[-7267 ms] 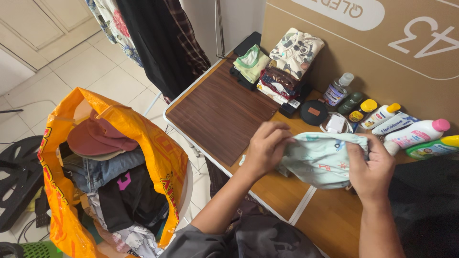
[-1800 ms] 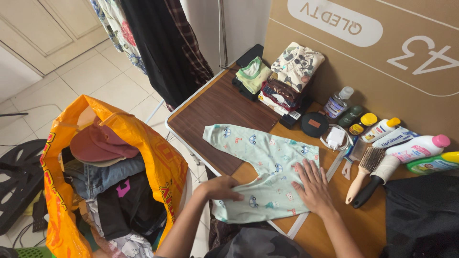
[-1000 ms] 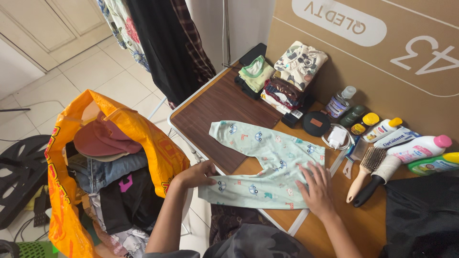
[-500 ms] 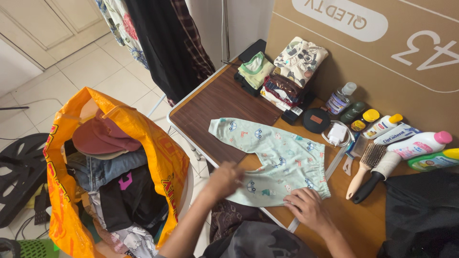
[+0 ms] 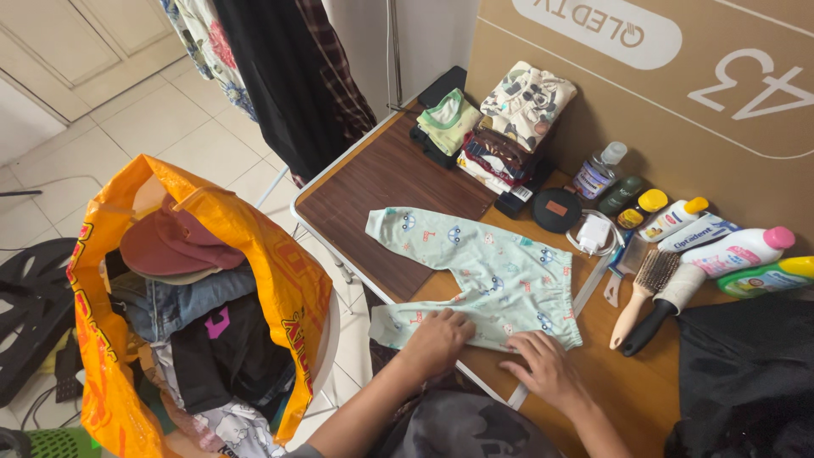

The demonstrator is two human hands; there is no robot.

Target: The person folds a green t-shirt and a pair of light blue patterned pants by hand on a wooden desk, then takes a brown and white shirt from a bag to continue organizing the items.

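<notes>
Small pale green trousers [image 5: 483,271] with a printed pattern lie spread flat across the wooden table [image 5: 390,182]. One leg stretches toward the far left, the other lies along the near edge. My left hand [image 5: 437,339] presses flat on the near leg close to the table's edge. My right hand [image 5: 547,369] rests flat on the table at the trousers' near hem, fingers spread. Neither hand grips anything.
A stack of folded clothes [image 5: 509,123] sits at the table's far side. Bottles and tubes [image 5: 704,242], a hairbrush [image 5: 644,293], a white charger [image 5: 593,233] and a round black case [image 5: 556,209] line the right. An orange bag [image 5: 186,314] full of clothes stands left. Black cloth [image 5: 746,373] lies right.
The trousers have been opened out from a bunched bundle and laid flat. Both hands slid back to the near edge, the left now pressing on the near leg.
</notes>
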